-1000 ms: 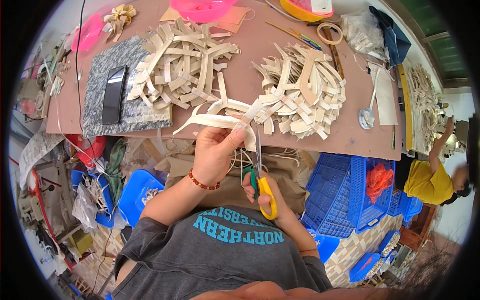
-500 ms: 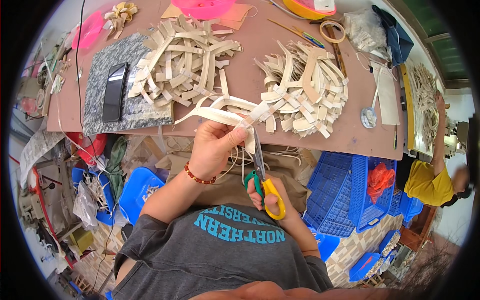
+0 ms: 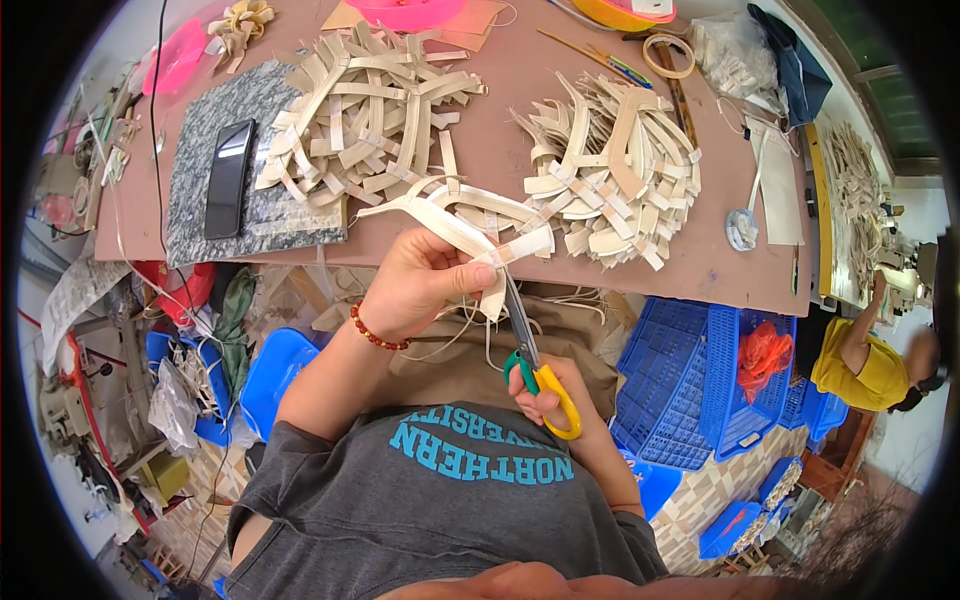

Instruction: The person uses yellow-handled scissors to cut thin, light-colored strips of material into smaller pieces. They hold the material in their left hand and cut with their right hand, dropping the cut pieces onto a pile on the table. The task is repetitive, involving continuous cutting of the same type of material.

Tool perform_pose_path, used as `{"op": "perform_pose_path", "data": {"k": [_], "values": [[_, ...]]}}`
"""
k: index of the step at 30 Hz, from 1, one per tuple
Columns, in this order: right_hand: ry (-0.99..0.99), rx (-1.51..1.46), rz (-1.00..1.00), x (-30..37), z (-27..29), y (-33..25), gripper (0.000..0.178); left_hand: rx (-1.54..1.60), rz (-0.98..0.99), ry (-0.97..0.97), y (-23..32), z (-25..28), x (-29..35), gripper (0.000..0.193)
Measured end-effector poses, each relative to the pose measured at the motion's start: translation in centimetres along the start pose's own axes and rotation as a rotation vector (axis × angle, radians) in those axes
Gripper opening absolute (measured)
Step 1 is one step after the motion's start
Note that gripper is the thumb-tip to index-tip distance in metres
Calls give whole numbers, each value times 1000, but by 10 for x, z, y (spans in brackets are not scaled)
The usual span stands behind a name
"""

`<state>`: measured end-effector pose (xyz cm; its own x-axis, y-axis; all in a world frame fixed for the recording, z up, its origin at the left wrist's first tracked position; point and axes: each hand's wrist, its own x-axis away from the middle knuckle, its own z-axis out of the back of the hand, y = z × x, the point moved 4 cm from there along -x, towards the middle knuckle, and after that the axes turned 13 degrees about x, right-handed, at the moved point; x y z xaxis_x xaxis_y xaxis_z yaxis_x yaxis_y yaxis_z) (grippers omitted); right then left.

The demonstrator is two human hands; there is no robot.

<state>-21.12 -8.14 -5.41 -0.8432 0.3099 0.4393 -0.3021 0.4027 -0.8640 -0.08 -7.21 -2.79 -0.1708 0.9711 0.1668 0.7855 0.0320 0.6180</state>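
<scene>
My left hand (image 3: pixel 425 285) is closed on a cream fabric strap (image 3: pixel 445 225), pinched between thumb and fingers at the table's front edge. The strap has curved arms, and a short pale tab (image 3: pixel 525 247) points right from it. In my right hand (image 3: pixel 560 385) is a pair of scissors (image 3: pixel 522 325) with one green and one yellow handle. Its blades point up and touch or lie just behind the strap's lower end, beside my left thumb; the tips are partly hidden. Beyond my hands lie a left heap of similar straps (image 3: pixel 375 110) and a right heap (image 3: pixel 625 170).
A black phone (image 3: pixel 230 178) rests on a grey speckled stone slab (image 3: pixel 200 120) at the left. Toward the back right are a tape roll (image 3: pixel 668 57) and pens (image 3: pixel 628 70). Blue crates (image 3: pixel 665 385) stand below the table's right side. A person in yellow (image 3: pixel 860 365) works far right.
My left hand has shifted slightly left with the strap. The tab now ends apart from the strip leading to the right heap. The scissors' handles have come closer together.
</scene>
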Motion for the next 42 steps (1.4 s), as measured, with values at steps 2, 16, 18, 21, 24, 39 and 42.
{"op": "perform_pose_path", "data": {"k": [2,16,18,21,24,39,42], "values": [[6,28,20,0,0,2,29,-39,32,-23,2,0,0,20],[18,117,-95,5,1,6,32,-158,162,-139,7,-2,-2,20],[0,108,-56,5,1,7,32,-202,195,-172,12,-5,-2,20],[-7,105,-30,4,1,5,33,-246,220,-212,15,-9,-3,21],[-14,100,-40,4,2,6,33,-286,258,-225,14,-7,-4,22],[75,197,-66,7,6,3,22,-333,319,-271,14,-3,-3,21],[143,250,-10,7,10,6,23,-295,282,-221,16,-7,-2,17]]}}
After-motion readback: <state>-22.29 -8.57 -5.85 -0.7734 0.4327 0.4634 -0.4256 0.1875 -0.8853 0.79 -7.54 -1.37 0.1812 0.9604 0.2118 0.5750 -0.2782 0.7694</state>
